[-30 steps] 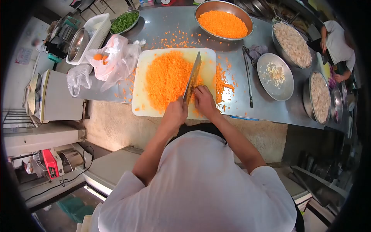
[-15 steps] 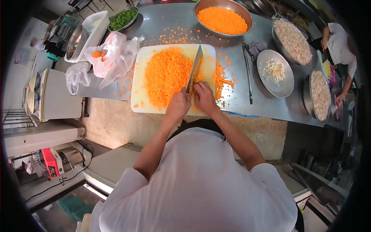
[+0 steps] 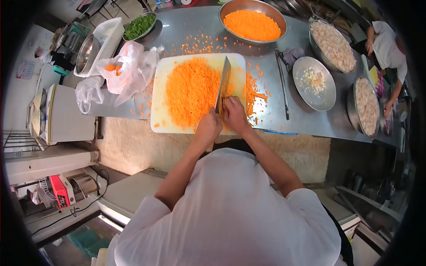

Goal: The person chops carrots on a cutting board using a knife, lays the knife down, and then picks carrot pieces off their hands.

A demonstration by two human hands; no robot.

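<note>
My left hand [image 3: 208, 127] is wrapped round the handle of a kitchen knife [image 3: 224, 82], whose broad blade points away from me over the white cutting board [image 3: 159, 71]. Fingers curled, my right hand [image 3: 235, 113] presses on carrot strips just right of the blade; the strips are mostly hidden under the fingers and behind the knife. A large heap of finely diced carrot [image 3: 191, 91] covers the left and middle of the board, beside the blade. More carrot sticks [image 3: 253, 95] and scraps lie on the metal table against the board's right edge.
Around the board are a bowl of diced carrot [image 3: 252, 25], a plate of chopped garlic [image 3: 314, 84], a sharpening steel [image 3: 282, 84], bowls of pale diced meat [image 3: 332, 46], plastic bags [image 3: 131, 66] and chopped greens [image 3: 140, 26]. A co-worker [image 3: 390, 51] stands at the right.
The knife blade has tilted slightly, and my left hand is a little lower and further right. My right hand stays on the carrot strips. The whole view has shifted slightly.
</note>
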